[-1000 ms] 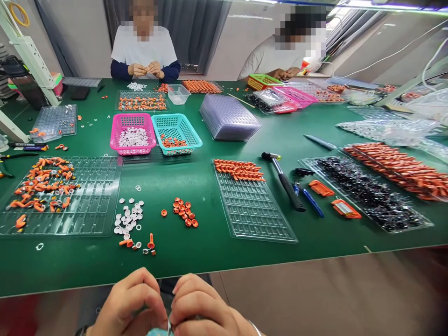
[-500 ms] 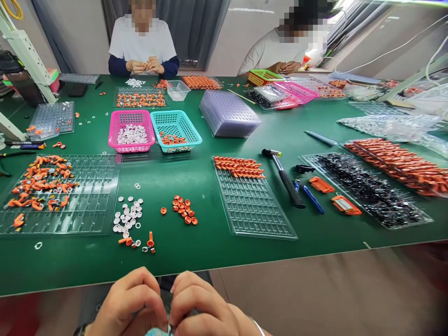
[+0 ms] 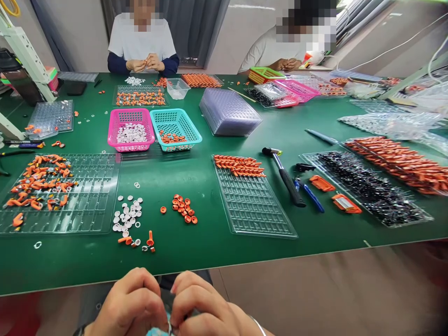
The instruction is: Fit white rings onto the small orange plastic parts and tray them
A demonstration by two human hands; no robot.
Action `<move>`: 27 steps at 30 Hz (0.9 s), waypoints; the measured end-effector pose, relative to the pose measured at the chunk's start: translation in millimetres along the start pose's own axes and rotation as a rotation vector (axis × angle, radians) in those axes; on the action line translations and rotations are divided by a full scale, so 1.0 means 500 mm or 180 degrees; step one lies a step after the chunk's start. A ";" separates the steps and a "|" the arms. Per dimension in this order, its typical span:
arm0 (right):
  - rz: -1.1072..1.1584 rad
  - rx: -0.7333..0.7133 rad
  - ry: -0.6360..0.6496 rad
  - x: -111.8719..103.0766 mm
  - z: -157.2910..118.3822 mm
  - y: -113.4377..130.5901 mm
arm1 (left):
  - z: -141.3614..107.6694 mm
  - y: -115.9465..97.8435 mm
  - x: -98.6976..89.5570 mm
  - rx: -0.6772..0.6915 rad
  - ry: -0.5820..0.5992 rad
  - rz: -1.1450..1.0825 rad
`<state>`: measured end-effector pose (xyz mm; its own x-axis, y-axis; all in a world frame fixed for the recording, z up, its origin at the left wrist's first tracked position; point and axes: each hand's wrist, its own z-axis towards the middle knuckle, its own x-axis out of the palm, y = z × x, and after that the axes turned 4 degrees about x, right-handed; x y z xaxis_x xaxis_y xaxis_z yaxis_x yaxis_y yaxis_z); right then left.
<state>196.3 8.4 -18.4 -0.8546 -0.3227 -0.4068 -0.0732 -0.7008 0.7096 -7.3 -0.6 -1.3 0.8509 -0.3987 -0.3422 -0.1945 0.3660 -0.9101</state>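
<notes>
In front of the table (image 3: 196, 177), the left hand (image 3: 135, 303) and right hand (image 3: 201, 303) are pinching a small, mostly hidden pale piece (image 3: 170, 328) between bent fingertips, just beside a light-blue patch (image 3: 157, 332). Beyond, white discs (image 3: 140, 200) and orange caps (image 3: 187, 219) are lying loose on the table. Farther back, a pink basket (image 3: 114, 135) and a turquoise basket (image 3: 175, 119) are standing side by side; behind, a person (image 3: 143, 44) is facing the table.

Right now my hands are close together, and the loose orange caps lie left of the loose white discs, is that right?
Not quite: the head view shows the loose orange caps right of the loose white discs. Your left hand and right hand are indeed close together.
</notes>
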 end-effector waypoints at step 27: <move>-0.0235 0.0165 -0.0603 -0.004 -0.002 -0.004 | -0.020 0.016 -0.029 0.0052 0.0468 0.0414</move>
<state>198.3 9.8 -19.4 -0.9270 -0.1427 -0.3468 -0.1614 -0.6829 0.7124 -26.2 -0.2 -5.8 0.7383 -0.4653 -0.4883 -0.2892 0.4357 -0.8524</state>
